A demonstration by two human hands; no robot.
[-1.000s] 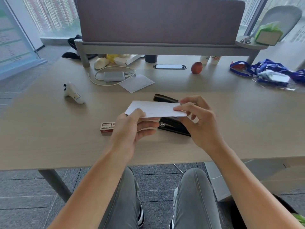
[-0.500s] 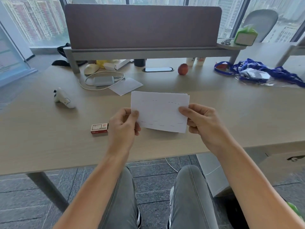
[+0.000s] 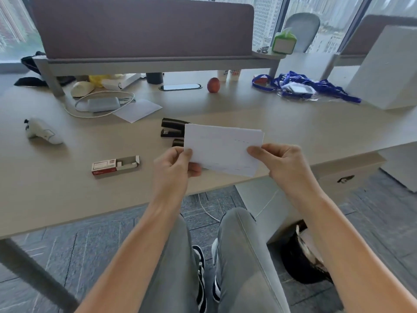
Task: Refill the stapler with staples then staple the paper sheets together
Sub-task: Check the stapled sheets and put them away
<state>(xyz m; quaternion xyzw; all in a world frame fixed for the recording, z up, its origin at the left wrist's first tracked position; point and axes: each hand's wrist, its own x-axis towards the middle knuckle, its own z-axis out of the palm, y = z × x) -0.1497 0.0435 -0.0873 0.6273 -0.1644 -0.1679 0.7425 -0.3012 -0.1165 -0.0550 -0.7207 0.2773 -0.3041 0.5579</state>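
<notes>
Both hands hold a small stack of white paper sheets (image 3: 222,150) upright above the desk's near edge. My left hand (image 3: 174,170) pinches the stack's left edge and my right hand (image 3: 282,161) pinches its right edge. Behind the sheets a black stapler (image 3: 172,129) lies on the desk, mostly hidden by the paper. A red and white staple box (image 3: 114,164) lies to the left with its inner tray slid out.
On the wooden desk (image 3: 67,188) are a white controller (image 3: 42,134), a loose white sheet (image 3: 137,109), a grey charger with cable (image 3: 102,105), an apple (image 3: 213,85), blue lanyards (image 3: 302,86) and a white box (image 3: 388,68). A purple divider stands at the back.
The stack went from lying flat over the stapler to standing upright in both hands, facing me. The view shifted, so the stapler's left end shows again beside the sheets.
</notes>
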